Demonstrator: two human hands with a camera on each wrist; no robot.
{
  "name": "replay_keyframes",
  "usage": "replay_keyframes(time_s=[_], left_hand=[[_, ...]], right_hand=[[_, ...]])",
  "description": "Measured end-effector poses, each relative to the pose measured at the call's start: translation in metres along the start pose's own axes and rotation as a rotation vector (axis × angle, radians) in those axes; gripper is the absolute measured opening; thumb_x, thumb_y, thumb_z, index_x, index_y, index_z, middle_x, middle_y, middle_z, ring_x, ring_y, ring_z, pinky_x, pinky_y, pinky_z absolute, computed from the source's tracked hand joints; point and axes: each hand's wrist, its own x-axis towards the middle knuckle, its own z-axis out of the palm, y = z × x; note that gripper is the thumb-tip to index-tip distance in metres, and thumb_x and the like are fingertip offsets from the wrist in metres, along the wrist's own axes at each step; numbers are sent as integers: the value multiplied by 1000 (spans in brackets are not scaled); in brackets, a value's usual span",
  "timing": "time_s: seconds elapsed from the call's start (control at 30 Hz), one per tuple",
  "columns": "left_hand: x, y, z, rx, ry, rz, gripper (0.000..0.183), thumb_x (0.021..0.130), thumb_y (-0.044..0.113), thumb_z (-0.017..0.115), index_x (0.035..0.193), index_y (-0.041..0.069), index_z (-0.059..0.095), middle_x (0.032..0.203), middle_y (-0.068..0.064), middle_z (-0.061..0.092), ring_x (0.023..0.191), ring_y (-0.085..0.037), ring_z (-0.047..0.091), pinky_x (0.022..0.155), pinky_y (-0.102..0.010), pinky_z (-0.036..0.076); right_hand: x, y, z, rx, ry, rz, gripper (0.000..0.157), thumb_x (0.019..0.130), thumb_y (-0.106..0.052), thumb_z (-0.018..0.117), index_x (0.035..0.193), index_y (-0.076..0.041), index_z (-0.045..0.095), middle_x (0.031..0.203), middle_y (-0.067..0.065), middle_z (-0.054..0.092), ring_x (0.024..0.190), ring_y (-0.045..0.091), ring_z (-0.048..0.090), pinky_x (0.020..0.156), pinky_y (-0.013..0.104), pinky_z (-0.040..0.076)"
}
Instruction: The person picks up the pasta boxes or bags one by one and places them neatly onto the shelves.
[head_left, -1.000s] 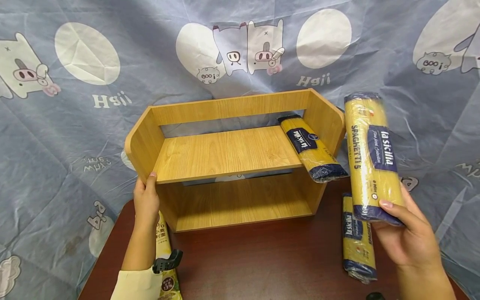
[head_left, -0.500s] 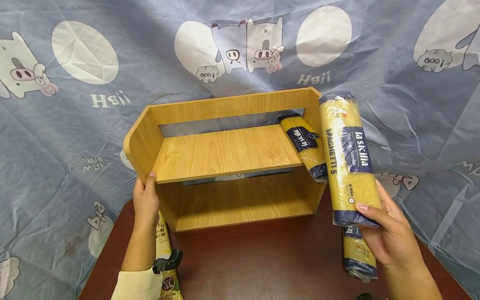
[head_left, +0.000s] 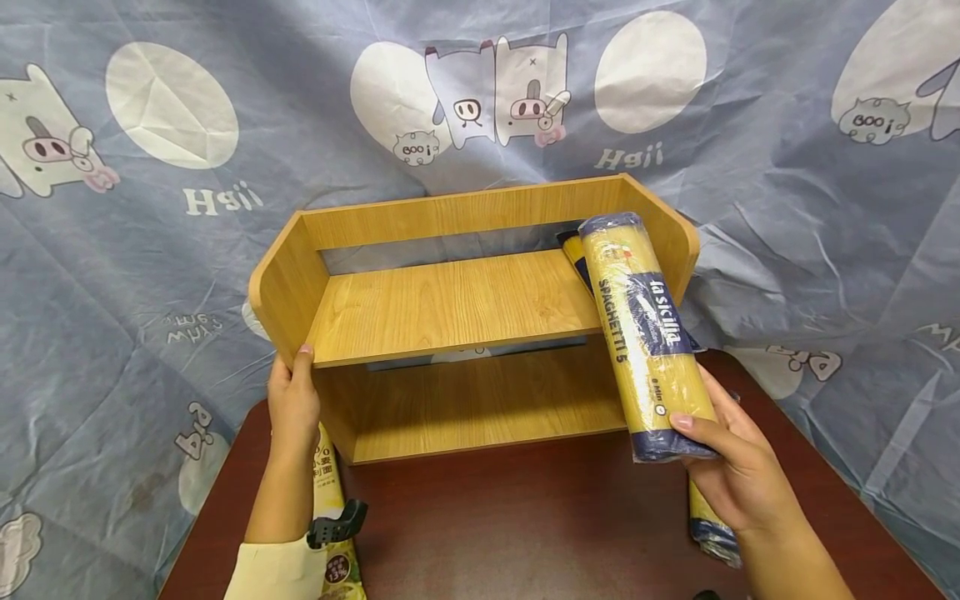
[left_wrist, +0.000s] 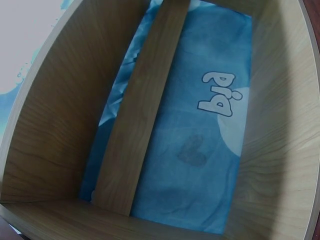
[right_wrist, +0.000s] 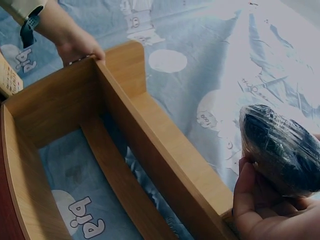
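Observation:
My right hand (head_left: 738, 458) grips the lower end of a yellow spaghetti pack (head_left: 645, 333) with dark blue ends. The pack is tilted in front of the right end of the wooden shelf (head_left: 457, 304). Behind it, mostly hidden, a second spaghetti pack (head_left: 573, 248) lies on the upper board. In the right wrist view the held pack's dark wrapped end (right_wrist: 280, 150) sits between thumb and fingers. My left hand (head_left: 294, 404) holds the shelf's left side at the upper board's front edge. The left wrist view shows the shelf's lower compartment (left_wrist: 270, 120), with no hand in it.
On the dark red table (head_left: 510, 517), another spaghetti pack (head_left: 708, 521) lies at the right, partly behind my right hand. A yellow noodle pack (head_left: 330, 492) lies left of the shelf, beside my left forearm. A blue patterned cloth (head_left: 480, 100) hangs close behind the shelf.
My right hand has carried the spaghetti pack leftward, from beside the shelf to in front of its right end, now covering most of the pack on the upper board. The left hand has stayed put.

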Motion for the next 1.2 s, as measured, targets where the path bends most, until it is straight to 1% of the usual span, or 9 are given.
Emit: replay_keyframes(time_s=[0.1, 0.2, 0.3, 0.47, 0.7, 0.83, 1.0, 1.1, 1.2], left_hand=[[0, 0, 0, -1, 5, 3, 44, 106, 40, 48, 144, 19, 53, 122, 4, 59, 108, -10, 56, 97, -31, 42], [0, 1, 0, 4, 6, 3, 44, 106, 41, 48, 144, 19, 53, 121, 5, 59, 107, -9, 56, 97, -30, 42], [0, 1, 1, 8, -3, 4, 45, 106, 41, 48, 145, 20, 53, 124, 3, 59, 110, -9, 56, 98, -29, 42], [0, 0, 1, 16, -1, -4, 44, 106, 41, 47, 146, 22, 52, 132, -2, 57, 115, -12, 54, 101, -30, 40], [-2, 1, 2, 19, 15, -4, 44, 106, 42, 47, 144, 20, 53, 128, -2, 57, 114, -14, 53, 99, -29, 40], [-2, 2, 2, 16, 21, -10, 45, 105, 43, 48, 143, 20, 53, 128, -2, 57, 116, -15, 53, 101, -30, 39], [-2, 2, 1, 17, 28, -4, 44, 105, 42, 48, 143, 19, 53, 128, -2, 56, 117, -14, 51, 105, -33, 37], [-3, 1, 1, 27, 26, -4, 44, 106, 42, 48, 143, 21, 53, 130, -2, 56, 116, -14, 52, 103, -32, 39], [-3, 1, 1, 25, 20, -3, 44, 106, 42, 47, 144, 21, 53, 131, -3, 56, 114, -14, 53, 99, -30, 39]], right_hand=[[1, 5, 0, -36, 19, 31, 66, 99, 13, 23, 160, -14, 22, 142, 6, 54, 117, 16, 64, 93, 28, 56], [2, 11, -1, -73, 60, 56, 64, 101, 10, 27, 159, -16, 27, 141, 4, 55, 116, 14, 63, 93, 27, 56], [3, 15, -1, -97, 91, 77, 62, 101, 8, 29, 158, -17, 30, 141, 3, 55, 116, 12, 62, 93, 26, 55], [5, 18, 0, -117, 99, 107, 61, 102, 7, 32, 158, -17, 27, 140, 2, 56, 115, 11, 63, 92, 26, 56], [6, 20, 5, -162, 119, 132, 61, 102, 4, 36, 159, -15, 23, 141, 2, 55, 115, 11, 63, 90, 25, 56], [6, 21, 7, -162, 130, 135, 62, 102, 4, 36, 159, -16, 22, 141, 2, 54, 114, 10, 62, 90, 25, 56], [7, 23, 9, -158, 95, 153, 61, 102, 2, 35, 159, -16, 22, 142, 2, 53, 115, 11, 62, 91, 26, 56], [8, 25, 11, -151, 70, 174, 58, 103, 1, 34, 158, -16, 25, 140, 2, 55, 113, 10, 63, 90, 26, 56], [8, 29, 13, -139, 70, 184, 56, 103, 1, 35, 156, -15, 28, 136, 2, 57, 110, 10, 64, 88, 25, 56]])
